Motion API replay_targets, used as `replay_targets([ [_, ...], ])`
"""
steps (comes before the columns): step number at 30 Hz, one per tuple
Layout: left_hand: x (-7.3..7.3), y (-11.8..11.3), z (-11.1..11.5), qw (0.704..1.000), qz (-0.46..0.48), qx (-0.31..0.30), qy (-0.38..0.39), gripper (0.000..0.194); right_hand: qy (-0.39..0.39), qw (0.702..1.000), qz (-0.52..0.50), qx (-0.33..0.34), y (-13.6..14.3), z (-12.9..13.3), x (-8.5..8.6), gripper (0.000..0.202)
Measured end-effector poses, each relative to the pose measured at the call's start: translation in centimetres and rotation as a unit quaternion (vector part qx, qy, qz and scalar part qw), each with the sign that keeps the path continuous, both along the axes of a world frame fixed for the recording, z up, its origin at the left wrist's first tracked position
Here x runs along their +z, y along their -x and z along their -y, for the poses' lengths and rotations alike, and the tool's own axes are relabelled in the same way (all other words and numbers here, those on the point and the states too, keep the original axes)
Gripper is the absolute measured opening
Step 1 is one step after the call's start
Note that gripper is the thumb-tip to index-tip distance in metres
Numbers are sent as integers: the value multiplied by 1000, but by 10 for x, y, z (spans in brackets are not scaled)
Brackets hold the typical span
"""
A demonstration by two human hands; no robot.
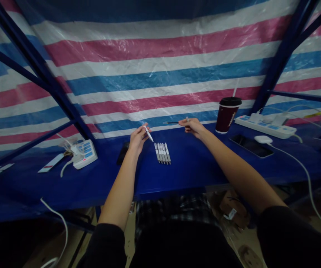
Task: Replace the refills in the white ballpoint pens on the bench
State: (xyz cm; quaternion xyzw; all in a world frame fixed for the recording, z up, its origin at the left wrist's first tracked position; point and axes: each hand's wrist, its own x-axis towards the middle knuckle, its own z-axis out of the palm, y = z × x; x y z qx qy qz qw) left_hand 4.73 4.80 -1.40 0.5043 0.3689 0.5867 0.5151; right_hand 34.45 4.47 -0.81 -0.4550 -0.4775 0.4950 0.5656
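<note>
Holding a white pen tube (149, 134) between its fingertips, the left hand (138, 138) was raised over the far part of the counter (188, 171), left of its middle. The tube slanted, its lower end pointing down and to the right, toward a row of pens (163, 153). The right hand (193, 126) grasped a thin refill (172, 123) by its dark end and held it nearly level, the pale end pointing left toward the other hand. The two hands were well apart, and neither the tube nor the refill touched the other.

Below and between them, the row of pens lay near the middle of the counter, side by side and close together, with white upper parts and grey lower parts turned toward the near edge. A dark object (122, 153) lay just left of the left forearm, partly hidden by it.

Toward the far edge, right of the right hand, a dark red cup (227, 116) stood upright with a black lid and a straw. A white power strip (266, 125) lay beyond it to the right, with plugs in it. Nearer, a black phone (249, 145) lay flat, and a white charger (263, 139) with a cable was at its right end. At the left, another power strip (86, 154) sat beside a pale flat box (51, 163). A striped sheet (160, 78) hung behind the counter.
</note>
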Motion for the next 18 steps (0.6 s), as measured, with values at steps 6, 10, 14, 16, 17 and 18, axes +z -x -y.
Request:
replay_targets([
  [6,-7,-1,-4,992,-106,30,-67,42,-17,1000,-5,-2,-2,-1,-2,26],
  [10,-9,-6,-2,963,-209,81,-150,38,-62,998,-3,-1,7,4,0,31],
  [14,-9,-11,4,939,-267,84,-200,29,-111,993,45,-2,19,5,-1,37],
  [16,-9,-13,7,933,-277,75,-216,27,-130,989,76,3,22,4,-4,40],
  [17,-9,-14,8,932,-279,67,-221,27,-136,986,91,7,22,3,-5,41],
  [18,-9,-15,9,932,-281,61,-222,28,-142,984,104,11,21,2,-6,42],
])
